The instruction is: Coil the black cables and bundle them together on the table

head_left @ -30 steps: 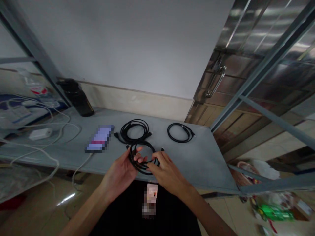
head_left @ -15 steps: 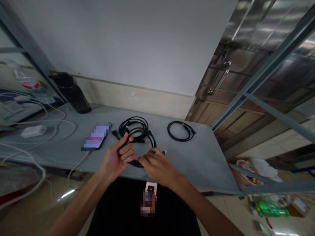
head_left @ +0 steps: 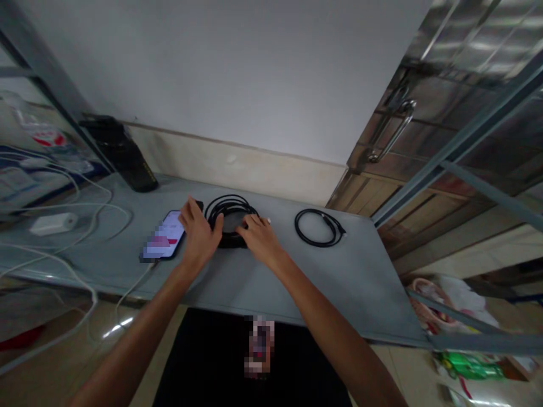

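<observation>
Several loops of black cable [head_left: 231,240] lie coiled on the grey tabletop, stacked together in front of me. My right hand [head_left: 259,234] has its fingers curled over the right side of this coil; a pale connector tip pokes out past them. At the coil's left edge is my left hand [head_left: 198,233], thumb and fingers spread apart, with no cable seen in its grip. A black plug end shows just behind its fingertips. Farther right, a separate single coil of black cable [head_left: 318,227] rests untouched. Left of my left hand lies a lit phone [head_left: 166,234], partly covered by it.
A black bottle [head_left: 127,158] stands at the back left near a clear plastic bottle [head_left: 46,135]. White cables and a white power adapter [head_left: 53,224] occupy the table's left end. Metal frame posts [head_left: 458,141] rise at both sides, and a wall [head_left: 237,85] backs the table.
Both hands have moved forward, away from me, bringing the held cable loops down onto the other coil. My left hand has let go and spread its fingers. The view has shifted slightly.
</observation>
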{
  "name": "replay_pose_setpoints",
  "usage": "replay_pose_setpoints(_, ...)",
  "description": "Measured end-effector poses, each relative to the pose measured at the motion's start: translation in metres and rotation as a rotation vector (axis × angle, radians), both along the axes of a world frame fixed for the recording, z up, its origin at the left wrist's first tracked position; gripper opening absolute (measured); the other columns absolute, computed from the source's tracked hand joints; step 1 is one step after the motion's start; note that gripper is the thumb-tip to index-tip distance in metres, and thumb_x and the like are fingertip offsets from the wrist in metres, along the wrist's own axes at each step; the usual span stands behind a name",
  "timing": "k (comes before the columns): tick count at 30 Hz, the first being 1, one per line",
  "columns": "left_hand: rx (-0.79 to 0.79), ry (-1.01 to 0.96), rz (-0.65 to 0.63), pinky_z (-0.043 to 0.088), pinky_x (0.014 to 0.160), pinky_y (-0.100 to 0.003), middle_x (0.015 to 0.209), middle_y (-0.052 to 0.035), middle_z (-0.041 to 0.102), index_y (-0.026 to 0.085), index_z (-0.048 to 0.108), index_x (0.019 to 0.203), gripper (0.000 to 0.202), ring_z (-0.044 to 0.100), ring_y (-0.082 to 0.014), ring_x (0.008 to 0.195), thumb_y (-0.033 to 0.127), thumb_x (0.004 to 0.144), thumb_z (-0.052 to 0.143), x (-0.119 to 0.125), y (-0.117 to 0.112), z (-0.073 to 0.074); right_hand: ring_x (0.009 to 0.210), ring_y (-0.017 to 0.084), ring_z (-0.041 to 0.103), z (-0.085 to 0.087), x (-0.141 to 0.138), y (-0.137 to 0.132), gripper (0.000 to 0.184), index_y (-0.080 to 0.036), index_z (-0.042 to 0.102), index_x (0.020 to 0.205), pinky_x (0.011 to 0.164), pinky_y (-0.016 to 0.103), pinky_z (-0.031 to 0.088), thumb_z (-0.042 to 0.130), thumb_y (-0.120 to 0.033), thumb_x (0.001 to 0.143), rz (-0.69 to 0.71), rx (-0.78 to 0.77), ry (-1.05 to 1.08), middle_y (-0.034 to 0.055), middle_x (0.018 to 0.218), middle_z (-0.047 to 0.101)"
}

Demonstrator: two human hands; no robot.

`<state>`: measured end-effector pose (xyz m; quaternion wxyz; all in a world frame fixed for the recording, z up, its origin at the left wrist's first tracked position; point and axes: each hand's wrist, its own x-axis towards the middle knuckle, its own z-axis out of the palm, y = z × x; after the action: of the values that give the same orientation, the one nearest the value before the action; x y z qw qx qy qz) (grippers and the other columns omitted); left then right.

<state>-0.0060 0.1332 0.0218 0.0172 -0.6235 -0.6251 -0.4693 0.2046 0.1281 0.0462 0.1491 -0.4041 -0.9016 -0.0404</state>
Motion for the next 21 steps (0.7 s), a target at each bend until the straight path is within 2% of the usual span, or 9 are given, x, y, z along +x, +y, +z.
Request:
replay_pose_setpoints(2,0.014,0.134,-0.049,0.024,0.136,-0.078,0.179,-0.0364,0.035,0.004,0.037,0.173,0.079,0.032,-0.0529,0.17,0.053,0.114,0.055,0.005,-0.008,-0.006,0.139,0.029,0.057,-0.008,-0.001,0.004,0.027,-0.023,0.077,0.136,0.11,0.043,0.054,0.06,-0.018,0.117,0.011,-0.05,0.02,0.0133,0.138,0.067)
replay_pose_setpoints(5,0.011,0.306,-0.275,0.032,0.136,-0.068,0.171,-0.0231,0.055,0.018,0.062,0.158,0.052,0.046,-0.0438,0.163,0.048,0.119,0.045,0.012,-0.019,-0.007,0.141,0.028,0.057,-0.012,0.005,0.009,0.03,-0.021,0.074,0.14,0.116,0.044,0.052,0.063,-0.014,0.114,0.036,-0.079,0.083,0.0139,0.142,0.067)
replay_pose_setpoints(8,-0.046,0.41,-0.503,0.043,0.13,-0.061,0.152,-0.0178,0.072,0.02,0.067,0.155,0.053,0.062,-0.0387,0.146,0.055,0.119,0.046,0.015,-0.025,-0.007,0.147,0.028,0.057,-0.012,0.019,0.01,0.031,-0.018,0.075,0.138,0.127,0.048,0.045,0.068,-0.011,0.109,0.078,-0.153,0.156,0.0143,0.148,0.067)
replay_pose_setpoints(10,-0.072,0.442,-0.566,0.047,0.126,-0.06,0.146,-0.0187,0.074,0.017,0.065,0.157,0.06,0.065,-0.0386,0.139,0.06,0.118,0.048,0.016,-0.026,-0.009,0.152,0.028,0.055,-0.012,0.033,0.008,0.033,-0.02,0.074,0.14,0.135,0.052,0.037,0.073,-0.014,0.107,0.108,-0.198,0.208,0.0139,0.155,0.065)
replay_pose_setpoints(12,-0.079,0.466,-0.588,0.047,0.124,-0.059,0.145,-0.0188,0.075,0.017,0.067,0.156,0.06,0.066,-0.0384,0.136,0.06,0.118,0.049,0.016,-0.027,-0.011,0.157,0.028,0.052,-0.012,0.054,0.002,0.041,-0.022,0.071,0.149,0.139,0.054,0.03,0.077,-0.023,0.108,0.108,-0.209,0.261,0.0144,0.162,0.061)
replay_pose_setpoints(14,-0.079,0.477,-0.582,0.046,0.124,-0.058,0.143,-0.0176,0.077,0.019,0.07,0.154,0.057,0.066,-0.0381,0.134,0.058,0.119,0.049,0.016,-0.027,-0.013,0.158,0.03,0.05,-0.014,0.081,-0.005,0.053,-0.024,0.064,0.159,0.138,0.055,0.032,0.078,-0.034,0.109,0.042,-0.183,0.291,0.0161,0.166,0.057)
replay_pose_setpoints(16,-0.083,0.463,-0.571,0.046,0.122,-0.058,0.141,-0.016,0.078,0.021,0.072,0.153,0.053,0.068,-0.0376,0.132,0.055,0.119,0.048,0.015,-0.027,-0.014,0.156,0.034,0.052,-0.018,0.114,-0.01,0.062,-0.022,0.059,0.164,0.134,0.058,0.039,0.079,-0.04,0.108,-0.085,-0.13,0.275,0.0194,0.166,0.056)
replay_pose_setpoints(19,-0.078,0.437,-0.58,0.045,0.122,-0.057,0.141,-0.0156,0.079,0.023,0.072,0.153,0.054,0.069,-0.0376,0.131,0.06,0.117,0.055,0.014,-0.027,-0.015,0.151,0.042,0.054,-0.028,0.167,-0.014,0.067,-0.017,0.063,0.159,0.127,0.063,0.045,0.084,-0.046,0.103,-0.295,-0.028,0.195,0.0245,0.161,0.058)
replay_pose_setpoints(21,-0.06,0.436,-0.59,0.044,0.124,-0.058,0.143,-0.0171,0.079,0.022,0.072,0.154,0.065,0.07,-0.0392,0.132,0.069,0.11,0.064,0.013,-0.027,-0.016,0.145,0.044,0.057,-0.036,0.196,-0.017,0.067,-0.015,0.066,0.153,0.122,0.062,0.048,0.085,-0.053,0.102,-0.398,0.002,0.153,0.0253,0.154,0.062)
